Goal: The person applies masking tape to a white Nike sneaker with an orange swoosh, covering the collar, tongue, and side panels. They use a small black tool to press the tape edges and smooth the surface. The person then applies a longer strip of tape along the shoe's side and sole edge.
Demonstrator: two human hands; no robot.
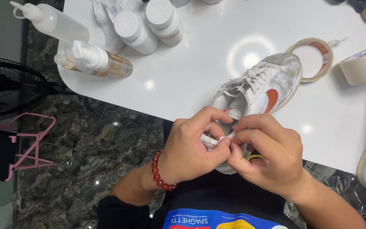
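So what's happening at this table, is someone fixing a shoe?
A person has a worn white sneaker with a red side mark at the edge of a white table. Both hands meet at its heel end: the left hand and right hand pinch a small white piece between their fingertips; what it is I cannot tell. Two tape rolls and several bottles lie around.

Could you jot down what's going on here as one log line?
left hand: pinching small white piece | right hand: pinching same piece | white sneaker: on white table, heel toward hands | tape rolls: beyond the toe
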